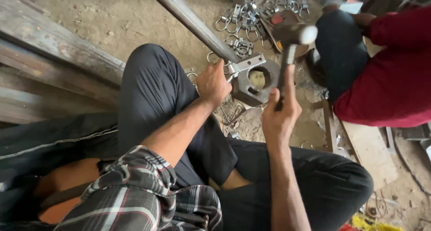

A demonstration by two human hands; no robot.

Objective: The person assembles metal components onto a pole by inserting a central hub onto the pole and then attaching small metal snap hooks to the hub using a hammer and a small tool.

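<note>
Between the two hands sits a thick steel block (251, 85) with a round hole. Left hand (212, 83) grips a small metal bracket (244, 64) on its top edge; right hand (279, 112) clenches a raised hammer (289, 42). Beyond them lie metal rings (242, 18).

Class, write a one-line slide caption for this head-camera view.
Left hand steadies a metal clamp piece on a thick steel ring while right hand holds a hammer.
</note>
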